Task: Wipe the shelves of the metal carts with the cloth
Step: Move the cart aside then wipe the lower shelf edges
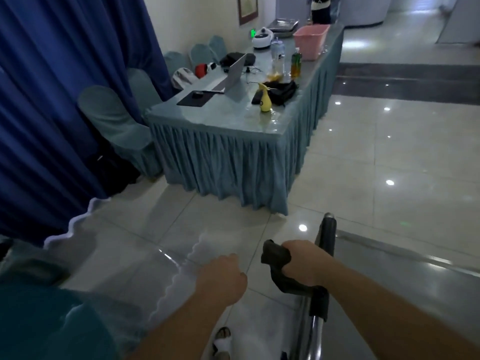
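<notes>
My right hand (pixel 298 258) is closed on a dark cloth (pixel 276 255) that hangs down against the metal cart's handle bar (pixel 317 323). The bar has black grips (pixel 326 237) and rises at the bottom centre. A shiny metal rim of the cart (pixel 405 254) runs off to the right. My left hand (pixel 220 279) is a closed fist just left of the cloth, beside a translucent sheet with a scalloped edge (pixel 179 276). I cannot tell whether the fist grips that sheet. The cart's shelves are mostly out of view.
A long table with a teal skirt (pixel 228 162) stands ahead, carrying a laptop (pixel 233 74), a yellow spray bottle (pixel 265 98), bottles and a pink basket (pixel 310 41). Covered chairs (pixel 114 118) and a blue curtain (pixel 52 100) are on the left. Glossy tiled floor (pixel 389 165) spreads to the right.
</notes>
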`<state>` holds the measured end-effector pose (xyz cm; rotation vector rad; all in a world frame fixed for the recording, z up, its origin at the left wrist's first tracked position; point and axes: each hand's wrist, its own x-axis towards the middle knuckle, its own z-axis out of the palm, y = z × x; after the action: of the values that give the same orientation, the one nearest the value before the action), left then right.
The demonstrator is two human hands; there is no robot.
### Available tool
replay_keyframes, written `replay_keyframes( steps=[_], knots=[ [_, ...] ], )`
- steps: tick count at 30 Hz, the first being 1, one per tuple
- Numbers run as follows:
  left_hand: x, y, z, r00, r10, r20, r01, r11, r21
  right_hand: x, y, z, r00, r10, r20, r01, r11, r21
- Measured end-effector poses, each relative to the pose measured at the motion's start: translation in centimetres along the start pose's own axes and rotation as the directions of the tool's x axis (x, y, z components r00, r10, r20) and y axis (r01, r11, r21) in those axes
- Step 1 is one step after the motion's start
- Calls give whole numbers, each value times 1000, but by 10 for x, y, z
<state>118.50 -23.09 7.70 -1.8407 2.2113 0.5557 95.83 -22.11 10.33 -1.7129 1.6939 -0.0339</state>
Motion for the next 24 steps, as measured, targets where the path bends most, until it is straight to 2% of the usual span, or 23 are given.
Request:
replay_keyframes(
  steps=[6, 11, 19, 24],
  knots=[
    [131, -21, -29, 980, 195, 29, -197, 976, 92, 82, -3, -4, 972, 232, -33, -229, 971, 73],
    [211, -53, -56, 942, 299, 152, -316, 942, 108, 128, -27, -2, 909, 413, -50, -411, 911, 36],
    [269, -82, -81, 886, 410, 219, -438, 893, 102, 159, -53, -10, 845, 533, -33, -534, 844, -39],
    [291, -84, -103, 866, 455, 208, -482, 870, 100, 184, -54, -34, 836, 543, -72, -546, 837, -24]
  ],
)
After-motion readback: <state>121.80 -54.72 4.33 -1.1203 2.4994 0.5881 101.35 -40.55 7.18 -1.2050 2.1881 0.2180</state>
